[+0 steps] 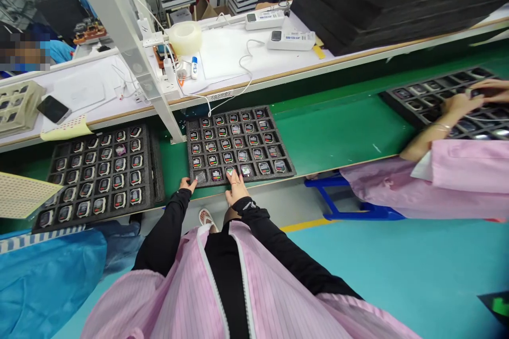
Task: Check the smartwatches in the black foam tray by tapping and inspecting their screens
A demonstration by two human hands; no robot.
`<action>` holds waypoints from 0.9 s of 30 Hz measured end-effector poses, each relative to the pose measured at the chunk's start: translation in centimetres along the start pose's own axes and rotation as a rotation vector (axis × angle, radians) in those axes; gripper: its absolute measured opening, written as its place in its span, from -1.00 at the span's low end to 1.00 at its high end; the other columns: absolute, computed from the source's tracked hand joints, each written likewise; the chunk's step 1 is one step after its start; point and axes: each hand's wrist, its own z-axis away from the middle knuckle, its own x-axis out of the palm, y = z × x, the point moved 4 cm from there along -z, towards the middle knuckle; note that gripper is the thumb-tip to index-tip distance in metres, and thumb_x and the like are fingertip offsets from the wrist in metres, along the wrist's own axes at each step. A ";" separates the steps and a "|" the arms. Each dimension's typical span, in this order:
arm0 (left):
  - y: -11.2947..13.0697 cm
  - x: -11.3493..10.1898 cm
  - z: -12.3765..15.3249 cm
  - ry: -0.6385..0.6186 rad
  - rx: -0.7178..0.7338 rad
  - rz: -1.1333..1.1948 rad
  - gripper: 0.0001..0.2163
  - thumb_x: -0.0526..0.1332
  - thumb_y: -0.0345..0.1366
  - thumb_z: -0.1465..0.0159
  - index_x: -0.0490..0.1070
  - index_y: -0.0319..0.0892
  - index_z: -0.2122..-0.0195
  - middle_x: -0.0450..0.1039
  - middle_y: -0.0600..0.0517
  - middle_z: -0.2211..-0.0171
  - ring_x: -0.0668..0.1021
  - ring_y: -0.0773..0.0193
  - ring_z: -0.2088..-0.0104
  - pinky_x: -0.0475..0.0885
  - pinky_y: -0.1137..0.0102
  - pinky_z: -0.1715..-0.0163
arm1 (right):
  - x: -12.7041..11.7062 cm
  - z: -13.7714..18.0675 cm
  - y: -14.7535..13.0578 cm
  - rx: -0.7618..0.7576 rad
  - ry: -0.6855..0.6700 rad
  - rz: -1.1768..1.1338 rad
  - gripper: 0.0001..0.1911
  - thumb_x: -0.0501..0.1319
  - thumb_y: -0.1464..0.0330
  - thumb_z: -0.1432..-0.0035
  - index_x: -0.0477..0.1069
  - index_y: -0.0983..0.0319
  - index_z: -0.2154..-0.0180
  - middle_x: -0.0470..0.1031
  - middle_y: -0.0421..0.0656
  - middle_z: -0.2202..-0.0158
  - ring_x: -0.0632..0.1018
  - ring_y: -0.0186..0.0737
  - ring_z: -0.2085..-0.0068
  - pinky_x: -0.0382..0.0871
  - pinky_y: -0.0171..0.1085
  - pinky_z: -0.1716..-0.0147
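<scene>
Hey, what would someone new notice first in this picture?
Rows of square smartwatch-like devices in a black foam tray stand out on the green bench mat, directly under the person's left hand and right hand. To the right, a co-worker's hand, with a pink smock sleeve behind it, reaches over another tray. Beyond the bench, a tall stack of black foam trays looms at upper right.

Bright, even light, faint shadows, strong wide-angle bending toward the edges.
</scene>
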 end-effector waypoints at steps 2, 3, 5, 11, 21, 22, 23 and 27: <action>0.0 0.0 0.0 0.002 0.000 0.002 -0.68 0.22 -0.16 -0.29 0.37 -0.26 0.03 0.44 -0.07 0.13 0.51 0.20 0.16 0.47 0.19 0.10 | 0.3 -0.1 -0.9 -0.031 -0.009 -0.006 -0.04 0.08 0.47 0.07 -0.26 0.59 -0.33 -0.02 0.26 -0.35 0.03 0.10 -0.37 -0.09 0.17 -0.32; 0.0 0.0 0.0 0.002 0.000 0.001 -0.68 0.23 -0.16 -0.29 0.37 -0.26 0.03 0.44 -0.07 0.13 0.51 0.20 0.16 0.47 0.18 0.10 | 0.5 -0.1 -1.4 -0.046 -0.014 -0.009 -0.05 0.08 0.47 0.07 -0.23 0.59 -0.33 -0.02 0.25 -0.35 0.03 0.09 -0.37 -0.09 0.16 -0.33; 0.0 -0.1 0.1 -0.004 0.002 -0.003 -0.68 0.23 -0.16 -0.29 0.37 -0.26 0.02 0.44 -0.07 0.13 0.51 0.19 0.15 0.46 0.18 0.09 | 0.8 -0.2 -2.1 -0.071 -0.031 -0.008 -0.07 0.08 0.47 0.06 -0.18 0.58 -0.33 -0.03 0.24 -0.35 0.02 0.07 -0.37 -0.09 0.13 -0.33; 0.2 -0.2 0.3 -0.015 0.015 -0.022 -0.68 0.23 -0.18 -0.29 0.36 -0.25 0.00 0.43 -0.08 0.08 0.50 0.17 0.10 0.46 0.15 0.06 | 1.3 -0.3 -2.9 -0.074 -0.079 0.018 -0.09 0.13 0.46 0.12 -0.05 0.66 -0.28 0.01 0.32 -0.32 0.04 0.12 -0.36 -0.11 0.09 -0.34; 0.0 -0.2 0.1 0.016 0.036 -0.029 -0.69 0.23 -0.17 -0.28 0.38 -0.26 0.03 0.45 -0.06 0.14 0.51 0.19 0.14 0.45 0.17 0.07 | -0.8 3.0 2.3 0.063 0.084 0.031 -0.11 0.04 0.48 0.05 -0.17 0.60 -0.31 0.04 0.28 -0.32 0.04 0.12 -0.36 -0.04 0.21 -0.29; 0.0 -0.2 0.0 0.017 0.039 -0.032 -0.69 0.23 -0.17 -0.29 0.38 -0.26 0.03 0.45 -0.06 0.15 0.51 0.19 0.14 0.45 0.16 0.07 | -1.1 3.4 3.1 0.088 0.113 0.035 -0.13 0.03 0.48 0.04 -0.16 0.60 -0.31 0.05 0.29 -0.31 0.06 0.13 -0.36 -0.03 0.21 -0.29; -0.1 -0.2 0.0 0.020 0.044 -0.035 -0.69 0.23 -0.17 -0.29 0.38 -0.26 0.03 0.45 -0.06 0.15 0.52 0.19 0.14 0.45 0.16 0.06 | -1.4 3.7 3.8 0.112 0.143 0.039 -0.13 0.02 0.48 0.04 -0.16 0.60 -0.31 0.06 0.29 -0.31 0.07 0.13 -0.35 -0.03 0.22 -0.28; 0.0 -0.2 -0.2 0.044 0.065 -0.055 -0.69 0.22 -0.17 -0.29 0.37 -0.26 0.03 0.45 -0.06 0.15 0.51 0.18 0.12 0.43 0.16 0.04 | -3.2 4.2 7.0 0.221 0.239 0.029 -0.07 0.02 0.48 0.06 -0.28 0.56 -0.33 0.08 0.25 -0.31 0.10 0.16 -0.34 -0.03 0.25 -0.27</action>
